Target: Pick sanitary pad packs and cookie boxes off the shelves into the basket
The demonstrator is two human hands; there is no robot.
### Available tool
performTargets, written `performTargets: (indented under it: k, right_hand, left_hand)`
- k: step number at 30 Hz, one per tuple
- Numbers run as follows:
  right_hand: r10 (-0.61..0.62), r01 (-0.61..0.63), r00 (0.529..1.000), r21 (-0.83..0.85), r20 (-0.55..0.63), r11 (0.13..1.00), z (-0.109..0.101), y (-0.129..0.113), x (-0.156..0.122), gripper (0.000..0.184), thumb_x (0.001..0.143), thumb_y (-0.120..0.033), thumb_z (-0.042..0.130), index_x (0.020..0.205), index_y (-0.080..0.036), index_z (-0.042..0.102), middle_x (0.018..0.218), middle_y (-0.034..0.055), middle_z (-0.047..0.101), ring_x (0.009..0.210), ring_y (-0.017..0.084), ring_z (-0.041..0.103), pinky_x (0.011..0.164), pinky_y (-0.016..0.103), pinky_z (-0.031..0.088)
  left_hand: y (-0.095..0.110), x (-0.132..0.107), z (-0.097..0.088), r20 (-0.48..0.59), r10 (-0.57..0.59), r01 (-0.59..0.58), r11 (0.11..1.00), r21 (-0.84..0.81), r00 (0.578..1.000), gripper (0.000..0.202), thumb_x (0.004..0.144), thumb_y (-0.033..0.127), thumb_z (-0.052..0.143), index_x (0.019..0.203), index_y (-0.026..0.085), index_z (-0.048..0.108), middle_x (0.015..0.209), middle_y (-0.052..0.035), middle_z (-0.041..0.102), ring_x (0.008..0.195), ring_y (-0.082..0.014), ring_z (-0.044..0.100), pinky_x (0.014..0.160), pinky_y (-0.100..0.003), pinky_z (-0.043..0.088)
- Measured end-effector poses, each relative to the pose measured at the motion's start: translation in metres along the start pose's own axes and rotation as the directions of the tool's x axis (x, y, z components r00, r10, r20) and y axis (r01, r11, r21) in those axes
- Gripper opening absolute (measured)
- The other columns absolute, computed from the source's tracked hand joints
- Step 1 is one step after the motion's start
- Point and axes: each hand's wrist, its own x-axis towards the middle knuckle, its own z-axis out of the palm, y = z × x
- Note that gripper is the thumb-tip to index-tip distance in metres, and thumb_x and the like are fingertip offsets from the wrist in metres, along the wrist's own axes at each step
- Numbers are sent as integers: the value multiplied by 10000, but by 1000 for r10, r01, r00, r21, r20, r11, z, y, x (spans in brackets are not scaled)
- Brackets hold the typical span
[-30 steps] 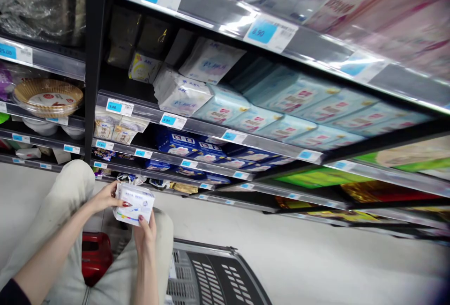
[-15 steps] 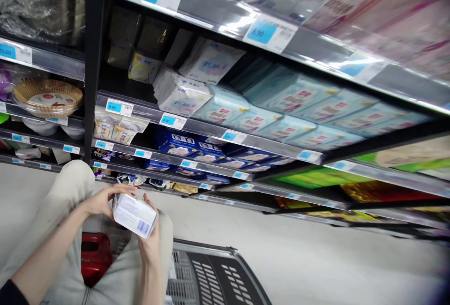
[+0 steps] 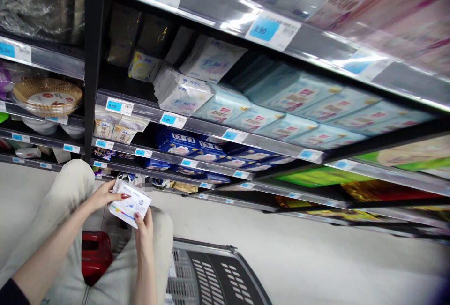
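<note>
Between my hands is a white packet of sanitary pads [image 3: 131, 202], tilted, with small blue print and a thin coloured stripe on the face toward me. My left hand [image 3: 105, 196] grips its left edge, thumb lying across the front. At the lower right corner my right hand [image 3: 143, 224] pinches it, thumb on the face. The packet is held above my knees, in front of the lowest shelves. Similar white packets [image 3: 184, 90] stand on the shelf above, beside light blue packs [image 3: 225, 106].
A grey shopping basket or cart [image 3: 214, 272] stands right of my legs. Something red [image 3: 94, 256] sits between my knees. Blue packs [image 3: 177, 142] fill a lower shelf. Paper baking cups [image 3: 48, 96] are on the left shelves, past a black upright [image 3: 94, 61]. Pale floor [image 3: 298, 258] extends right.
The packet has been turned in my hands: its barcode side showed before, and now a flat face with a coloured stripe shows. My fingers have shifted along its edges.
</note>
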Motion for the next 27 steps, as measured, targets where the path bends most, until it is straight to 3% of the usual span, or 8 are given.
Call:
performTargets:
  k: [6,10,13,18,23,27]
  right_hand:
    - [0,0,1000,-5,10,1000,0,0,-1,535,788,-672,811,1136,-276,715,1161,113,832,1028,330,801,889,460,663]
    - [2,-2,1000,2,17,1000,3,-3,0,574,807,-744,750,1117,-263,711,1079,106,825,962,316,804,786,416,662]
    - [13,-13,1000,13,-27,1000,7,-2,1,587,796,-754,750,1100,-255,701,1064,109,828,918,312,809,742,405,664]
    - [44,-44,995,4,-94,999,9,3,3,598,799,-759,751,1059,-221,730,1019,149,847,795,316,810,631,398,660]
    - [67,-68,993,-3,-95,998,7,6,7,605,757,-773,793,1026,-231,765,867,135,845,722,337,810,518,394,631]
    - [70,-70,993,5,-93,998,6,6,8,582,753,-761,799,1011,-240,775,839,122,845,710,339,814,518,397,634]
  left_hand:
    - [-2,1,1,-40,-59,58,998,-35,997,490,545,415,977,911,158,778,884,-62,817,873,-274,748,721,-289,554]
    - [-4,-1,0,-43,-193,190,980,-66,980,607,670,630,863,1011,134,787,833,-118,826,715,-301,763,536,-350,593]
    - [-3,-3,1,-42,-294,290,954,-71,955,681,675,704,837,1020,118,801,805,-135,833,651,-303,757,453,-367,599]
    - [-5,-2,1,-74,-405,401,914,-68,911,699,743,753,811,1024,114,840,688,-108,816,566,-265,729,447,-326,576]
    - [-13,0,-3,-11,-426,422,899,-116,905,696,738,731,855,1082,127,852,530,-51,740,482,-261,690,490,-334,550]
    - [-16,1,-4,-52,-425,419,903,-91,904,665,735,737,843,1006,130,852,490,-41,705,468,-265,670,482,-343,533]
